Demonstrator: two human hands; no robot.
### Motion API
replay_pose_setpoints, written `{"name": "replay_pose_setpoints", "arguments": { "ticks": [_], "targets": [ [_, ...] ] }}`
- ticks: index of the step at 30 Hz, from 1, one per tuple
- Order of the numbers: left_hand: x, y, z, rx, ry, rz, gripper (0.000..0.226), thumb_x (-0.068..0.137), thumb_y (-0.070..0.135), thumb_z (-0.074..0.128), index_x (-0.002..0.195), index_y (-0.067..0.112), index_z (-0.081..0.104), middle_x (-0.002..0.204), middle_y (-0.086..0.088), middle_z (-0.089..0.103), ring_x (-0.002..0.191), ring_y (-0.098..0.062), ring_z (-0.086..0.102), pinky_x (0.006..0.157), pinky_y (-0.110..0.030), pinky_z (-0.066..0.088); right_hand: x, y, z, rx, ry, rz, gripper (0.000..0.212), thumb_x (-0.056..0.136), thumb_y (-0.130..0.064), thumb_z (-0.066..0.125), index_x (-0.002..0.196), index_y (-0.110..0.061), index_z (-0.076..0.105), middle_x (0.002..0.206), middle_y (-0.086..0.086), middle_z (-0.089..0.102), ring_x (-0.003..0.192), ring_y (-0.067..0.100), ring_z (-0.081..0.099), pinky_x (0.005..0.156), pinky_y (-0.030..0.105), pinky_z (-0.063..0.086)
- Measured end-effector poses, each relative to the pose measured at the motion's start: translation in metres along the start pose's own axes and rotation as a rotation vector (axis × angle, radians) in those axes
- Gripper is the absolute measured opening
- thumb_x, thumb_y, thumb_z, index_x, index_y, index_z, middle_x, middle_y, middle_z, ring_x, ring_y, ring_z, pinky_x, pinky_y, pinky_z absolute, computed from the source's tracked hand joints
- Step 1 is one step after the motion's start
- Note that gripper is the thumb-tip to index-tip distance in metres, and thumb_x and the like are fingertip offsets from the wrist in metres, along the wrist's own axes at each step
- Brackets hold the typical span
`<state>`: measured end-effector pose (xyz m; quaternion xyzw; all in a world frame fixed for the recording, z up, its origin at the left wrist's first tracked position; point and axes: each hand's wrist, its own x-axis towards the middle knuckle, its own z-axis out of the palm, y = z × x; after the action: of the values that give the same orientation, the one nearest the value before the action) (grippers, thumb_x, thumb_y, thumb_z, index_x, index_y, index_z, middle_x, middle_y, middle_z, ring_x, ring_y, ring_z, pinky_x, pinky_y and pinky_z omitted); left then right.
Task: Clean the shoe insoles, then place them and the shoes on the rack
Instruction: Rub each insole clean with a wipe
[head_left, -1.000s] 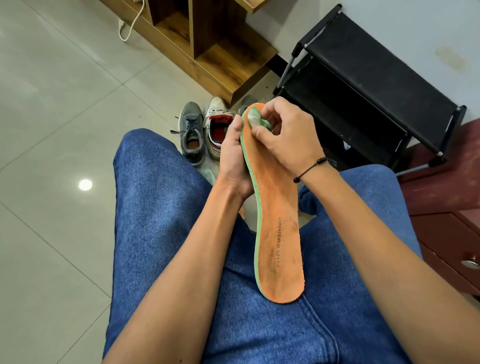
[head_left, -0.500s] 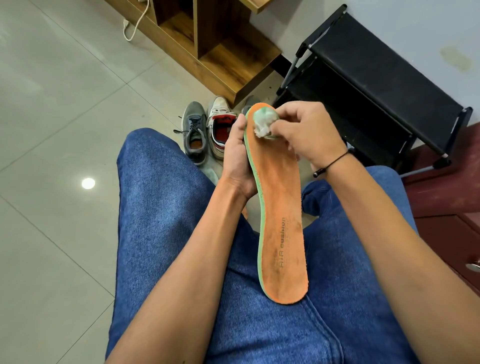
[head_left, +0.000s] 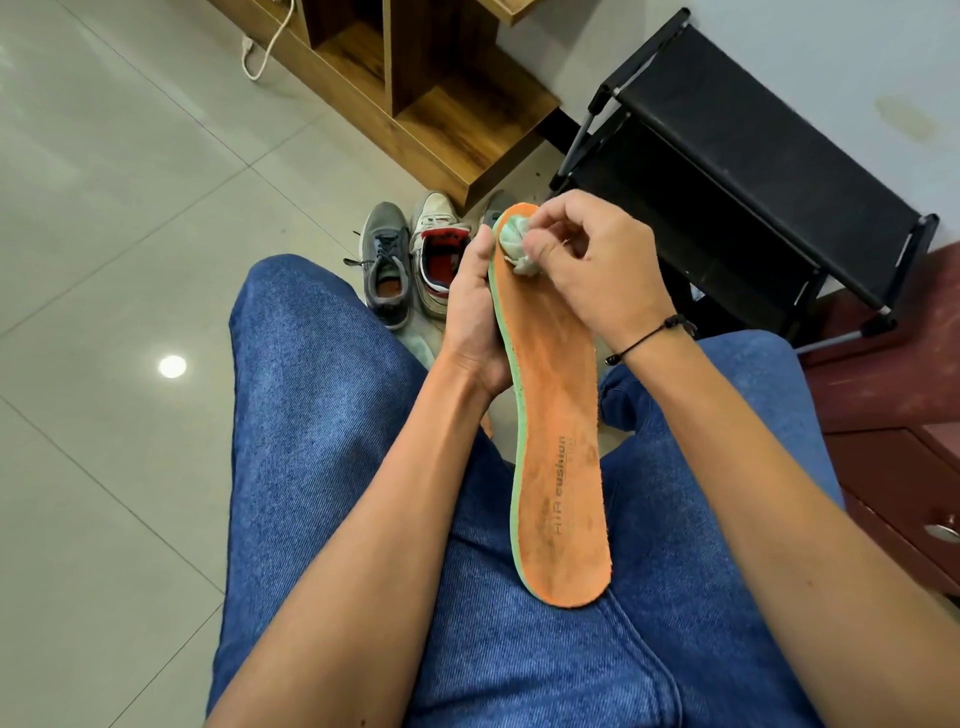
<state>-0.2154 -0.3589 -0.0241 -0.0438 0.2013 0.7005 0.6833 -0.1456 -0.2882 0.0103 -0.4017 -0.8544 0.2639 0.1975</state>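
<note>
Fingers of the right hand (head_left: 587, 260) pinch a balled cloth (head_left: 514, 247) against the toe of the orange insole (head_left: 558, 415), likely to scrub there. Left hand (head_left: 475, 317) grips the insole's edge, steadying it upright on the lap. Shoes (head_left: 410, 260) wait on the floor beside the rack (head_left: 753, 171).

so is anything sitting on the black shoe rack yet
No, the black shoe rack shows only bare shelves, while the grey sneaker and white sneaker sit on the floor.
</note>
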Motion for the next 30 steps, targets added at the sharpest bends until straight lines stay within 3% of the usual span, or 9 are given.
{"name": "replay_pose_setpoints", "arguments": {
  "ticks": [3,6,11,17,20,26,30],
  "targets": [
    [0.001,0.0,0.0,-0.019,0.026,-0.002,0.057,0.099,0.047,0.031,0.081,0.006,0.068,0.077,-0.01,0.068,0.071,-0.02,0.067,0.07,-0.029,0.055,-0.001,0.0,0.005,-0.106,-0.039,-0.094,0.02,0.083,-0.02,0.066,0.1,-0.01,0.064,0.098,0.007,0.062,0.086,0.014,0.058,0.072,0.019,0.045],
    [0.0,0.0,-0.001,0.003,0.015,-0.017,0.058,0.098,0.048,0.03,0.082,0.008,0.069,0.081,-0.009,0.067,0.077,-0.02,0.064,0.075,-0.03,0.052,0.006,0.001,0.009,-0.213,0.02,-0.151,0.015,0.086,-0.016,0.06,0.099,-0.01,0.061,0.096,0.008,0.062,0.083,0.018,0.058,0.069,0.023,0.046],
    [0.0,0.0,0.0,0.007,-0.013,-0.017,0.064,0.1,0.045,0.027,0.086,0.007,0.075,0.085,-0.011,0.072,0.076,-0.02,0.07,0.07,-0.03,0.058,0.022,0.007,0.006,-0.246,0.088,-0.054,0.012,0.087,-0.015,0.057,0.098,-0.012,0.06,0.089,0.005,0.059,0.075,0.012,0.049,0.065,0.025,0.044],
    [0.001,0.001,-0.001,-0.02,0.013,0.004,0.064,0.099,0.045,0.028,0.072,0.011,0.075,0.075,-0.008,0.07,0.072,-0.018,0.068,0.074,-0.03,0.054,0.009,-0.005,0.004,-0.045,-0.145,-0.071,0.007,0.083,-0.013,0.064,0.088,-0.009,0.064,0.077,-0.007,0.058,0.068,0.005,0.053,0.063,0.01,0.044],
    [0.001,0.002,-0.001,-0.042,0.033,0.008,0.066,0.098,0.047,0.03,0.065,0.009,0.073,0.068,-0.009,0.068,0.065,-0.018,0.067,0.068,-0.028,0.055,-0.002,-0.006,0.0,0.049,-0.206,-0.082,0.008,0.078,-0.012,0.066,0.086,-0.01,0.065,0.078,-0.008,0.061,0.069,0.003,0.056,0.069,0.014,0.046],
    [0.002,-0.001,0.001,-0.061,0.029,0.009,0.061,0.098,0.044,0.031,0.068,0.01,0.072,0.068,-0.005,0.067,0.065,-0.016,0.065,0.067,-0.026,0.054,-0.003,-0.007,0.009,-0.084,-0.063,-0.193,0.013,0.083,-0.01,0.057,0.095,-0.008,0.061,0.083,-0.002,0.059,0.076,0.011,0.055,0.07,0.024,0.047],
    [-0.001,-0.002,0.0,-0.025,-0.001,0.015,0.06,0.1,0.042,0.028,0.083,0.007,0.074,0.079,-0.01,0.071,0.072,-0.02,0.069,0.065,-0.029,0.057,0.023,0.008,0.007,-0.233,0.013,-0.13,0.012,0.087,-0.01,0.053,0.097,-0.01,0.061,0.09,0.005,0.061,0.079,0.015,0.054,0.068,0.029,0.048]
  ]
}}
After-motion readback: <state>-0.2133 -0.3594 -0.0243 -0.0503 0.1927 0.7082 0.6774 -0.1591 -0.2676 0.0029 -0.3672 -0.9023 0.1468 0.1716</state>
